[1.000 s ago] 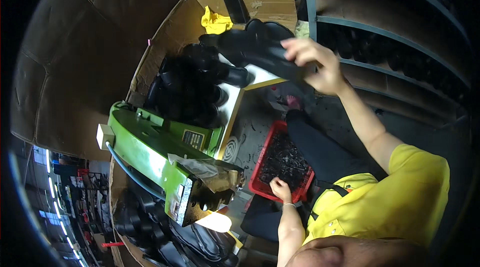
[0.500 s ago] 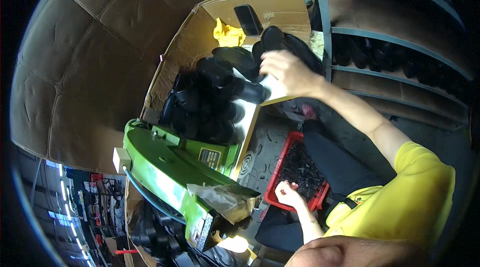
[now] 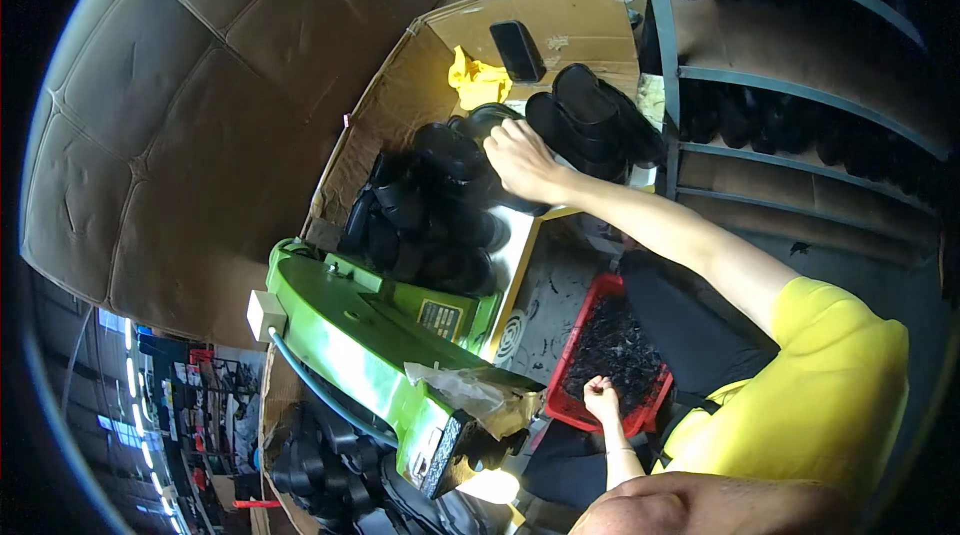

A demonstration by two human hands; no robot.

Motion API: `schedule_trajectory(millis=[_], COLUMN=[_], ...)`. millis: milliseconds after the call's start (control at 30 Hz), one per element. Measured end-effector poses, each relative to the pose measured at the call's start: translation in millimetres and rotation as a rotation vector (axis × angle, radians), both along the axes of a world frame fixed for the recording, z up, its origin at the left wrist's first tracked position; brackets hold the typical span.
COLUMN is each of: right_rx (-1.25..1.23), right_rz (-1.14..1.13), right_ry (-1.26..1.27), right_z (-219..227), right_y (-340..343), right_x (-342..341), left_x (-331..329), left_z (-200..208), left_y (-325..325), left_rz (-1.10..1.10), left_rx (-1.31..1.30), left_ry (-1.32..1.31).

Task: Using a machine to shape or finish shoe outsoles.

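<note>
A: Head view: which step?
B: Apparently, handling black shoes (image 3: 450, 153) on the white table (image 3: 512, 240). The right hand (image 3: 525, 163) bends over them, the left hand (image 3: 601, 401) curls above the red basket (image 3: 580, 340); either grip, I cannot tell.
A: Next move?
B: Presumably, a secure grasp.

Left head-worn fisheye, looking down from close above green machine (image 3: 368, 327), red bin (image 3: 576, 343); edges bowed.

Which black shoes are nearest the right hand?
The glossy black shoes on the white tabletop: the bare right hand is among them. Those on the grey metal rack and below the green metal machine in view are farther.
</note>
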State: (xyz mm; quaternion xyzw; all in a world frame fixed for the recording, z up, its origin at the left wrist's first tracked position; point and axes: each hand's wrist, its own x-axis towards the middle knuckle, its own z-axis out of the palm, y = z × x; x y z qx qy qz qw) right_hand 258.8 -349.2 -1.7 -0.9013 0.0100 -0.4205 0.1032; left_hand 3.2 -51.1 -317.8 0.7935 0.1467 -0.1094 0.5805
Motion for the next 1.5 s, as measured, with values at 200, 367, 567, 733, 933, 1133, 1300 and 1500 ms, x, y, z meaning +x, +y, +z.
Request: schedule_trajectory(millis=[200, 367, 567, 733, 933, 1133, 1300, 1500], right_rx=[-0.005, 0.374, 0.957, 1.742, 1.566, 2.314, 2.320, 1.988], right_rz=[0.280, 0.735, 0.992, 0.850, 0.917, 0.874, 0.720, 0.567], right_ry=[-0.003, 0.581, 0.958, 0.612, 1.340, 1.005, 0.522, 0.466], right_z=[61, 49, -18, -92, -183, -211, -196, -108], right_y=[34, 41, 95, 117, 112, 87, 55, 36], right_x=[-210, -278, -266, -265, -343, -368, -336, -264], left_x=[-35, -18, -42, -14, -3, -17, -20, -18], left_z=[-47, 95, 247, 264, 259, 228, 240, 250], left_y=[-7, -40, -22, -11, -33, -19, -8, 9], left_rz=[0.062, 0.237, -0.310, -0.129, 0.049, 0.148, 0.143, 0.111], left_rx=[0.465, 0.059, -0.158, -0.165, -0.143, -0.009, 0.043, -0.001], left_ry=[-0.408, -0.612, -0.580, -0.401, -0.532, -0.662, -0.723, -0.792])
